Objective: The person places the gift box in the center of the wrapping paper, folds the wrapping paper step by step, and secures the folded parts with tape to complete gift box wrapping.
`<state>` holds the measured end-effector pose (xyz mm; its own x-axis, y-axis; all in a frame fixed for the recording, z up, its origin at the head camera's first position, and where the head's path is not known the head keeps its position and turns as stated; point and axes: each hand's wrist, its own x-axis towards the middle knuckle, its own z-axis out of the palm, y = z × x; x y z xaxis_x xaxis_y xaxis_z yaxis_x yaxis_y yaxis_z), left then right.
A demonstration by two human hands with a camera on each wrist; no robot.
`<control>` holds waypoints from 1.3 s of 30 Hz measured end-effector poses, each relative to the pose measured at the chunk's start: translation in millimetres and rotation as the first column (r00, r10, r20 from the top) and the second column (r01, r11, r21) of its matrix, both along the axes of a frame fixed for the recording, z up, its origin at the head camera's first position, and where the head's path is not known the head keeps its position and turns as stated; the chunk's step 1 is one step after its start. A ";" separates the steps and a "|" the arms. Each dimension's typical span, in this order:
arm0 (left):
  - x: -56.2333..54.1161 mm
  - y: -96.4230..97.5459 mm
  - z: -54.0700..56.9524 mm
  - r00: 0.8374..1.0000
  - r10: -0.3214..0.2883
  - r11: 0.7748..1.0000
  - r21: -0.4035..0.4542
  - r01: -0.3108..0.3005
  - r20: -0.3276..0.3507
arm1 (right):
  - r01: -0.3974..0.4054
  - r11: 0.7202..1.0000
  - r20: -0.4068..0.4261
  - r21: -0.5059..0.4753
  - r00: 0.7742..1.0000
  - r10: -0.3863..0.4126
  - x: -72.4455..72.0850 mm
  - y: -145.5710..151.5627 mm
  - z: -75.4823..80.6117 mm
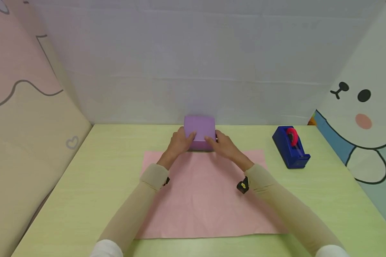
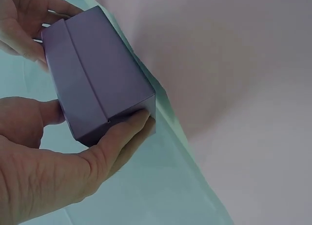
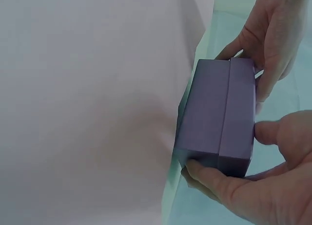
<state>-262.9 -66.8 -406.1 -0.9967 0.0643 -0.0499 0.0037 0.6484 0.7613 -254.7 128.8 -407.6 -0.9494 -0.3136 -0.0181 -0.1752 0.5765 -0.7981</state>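
A purple lidded box (image 1: 199,129) is gripped from both sides near the back of the table, just past the far edge of a pink paper sheet (image 1: 196,200). My left hand (image 1: 179,142) holds its left end, thumb at the near face and fingers along the end. On the opposite end my right hand (image 1: 224,145) grips likewise, its thumb on the near side. Both wrist views show the box (image 2: 105,64) with a seam running along its length, the fingers (image 3: 214,181) pressed to its end face.
A blue tape dispenser (image 1: 289,148) with a red-cored roll stands at the right on the pale green-yellow table (image 1: 115,160). Behind the table rises a grey-white backdrop (image 1: 193,71). Printed cartoon panels (image 1: 366,117) flank it on both sides.
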 end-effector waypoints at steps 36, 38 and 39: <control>64.2 10.6 18.2 0.985 -0.093 0.995 0.016 0.097 -0.144 | -0.022 1.000 -0.107 0.008 0.994 0.023 61.0 20.1 28.2; 69.2 11.5 19.2 0.986 -0.086 0.996 0.016 0.089 -0.140 | -0.028 1.000 -0.124 0.007 0.992 0.028 65.1 21.6 29.3; 71.4 12.1 19.5 0.987 -0.083 0.996 0.017 0.086 -0.135 | -0.029 1.000 -0.132 0.007 0.991 0.030 67.2 22.1 29.6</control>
